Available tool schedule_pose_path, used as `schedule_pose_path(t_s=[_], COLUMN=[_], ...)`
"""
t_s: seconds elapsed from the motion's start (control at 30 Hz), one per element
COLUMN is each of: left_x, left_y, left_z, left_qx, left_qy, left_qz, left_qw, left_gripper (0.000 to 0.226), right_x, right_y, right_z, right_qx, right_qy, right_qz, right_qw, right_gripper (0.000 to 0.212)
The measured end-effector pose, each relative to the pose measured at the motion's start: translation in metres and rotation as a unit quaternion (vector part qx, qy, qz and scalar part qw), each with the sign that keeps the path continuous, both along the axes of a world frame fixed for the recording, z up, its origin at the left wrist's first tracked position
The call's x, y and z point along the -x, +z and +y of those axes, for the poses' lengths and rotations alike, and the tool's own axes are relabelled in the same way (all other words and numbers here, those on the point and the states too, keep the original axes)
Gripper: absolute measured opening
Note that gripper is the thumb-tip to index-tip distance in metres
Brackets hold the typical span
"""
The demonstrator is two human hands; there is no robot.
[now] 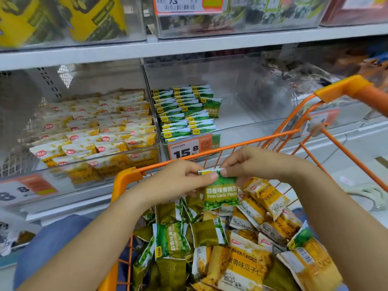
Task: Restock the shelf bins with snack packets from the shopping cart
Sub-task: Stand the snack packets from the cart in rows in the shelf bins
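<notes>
Both hands hold one green pea packet [221, 194] above the orange shopping cart [126, 177]. My left hand [178, 181] pinches its top edge from the left, and my right hand [249, 162] pinches the same edge from the right. The packet hangs upright, label toward me. Below it the cart holds several green and yellow snack packets [241, 248]. On the shelf behind, a clear bin of green pea packets [184, 112] is partly filled on its left side. A bin of yellow packets [94, 131] stands to its left.
The cart's orange handle [357, 89] rises at the right, in front of the shelf. An orange price tag marked 15.8 [186, 150] hangs on the green bin's front. Higher shelf bins [63, 19] hold other snacks. A blue trouser leg [52, 244] shows at the lower left.
</notes>
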State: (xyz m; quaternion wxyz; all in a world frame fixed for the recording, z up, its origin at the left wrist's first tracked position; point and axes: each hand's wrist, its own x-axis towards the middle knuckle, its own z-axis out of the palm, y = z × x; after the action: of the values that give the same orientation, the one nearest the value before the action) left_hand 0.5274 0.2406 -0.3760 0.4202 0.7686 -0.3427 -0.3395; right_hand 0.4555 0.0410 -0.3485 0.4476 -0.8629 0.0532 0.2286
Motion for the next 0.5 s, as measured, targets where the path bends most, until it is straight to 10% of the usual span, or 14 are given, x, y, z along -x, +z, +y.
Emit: schedule_pose_path(t_s=[0.37, 0.5], left_x=[-0.010, -0.033], left_y=[0.037, 0.042], left_z=[-0.002, -0.010], left_qx=[0.128, 0.090], left_qy=[0.108, 0.150], left_qz=[-0.023, -0.296], left_qw=[0.986, 0.939], left_gripper=[0.021, 0.024], right_x=[-0.006, -0.026], right_y=[0.045, 0.053], right_z=[0.000, -0.014], right_qx=[-0.061, -0.002], right_qy=[-0.026, -0.109], right_qz=[-0.110, -0.181], right_qw=[0.992, 0.977], right_gripper=[0.009, 0.027])
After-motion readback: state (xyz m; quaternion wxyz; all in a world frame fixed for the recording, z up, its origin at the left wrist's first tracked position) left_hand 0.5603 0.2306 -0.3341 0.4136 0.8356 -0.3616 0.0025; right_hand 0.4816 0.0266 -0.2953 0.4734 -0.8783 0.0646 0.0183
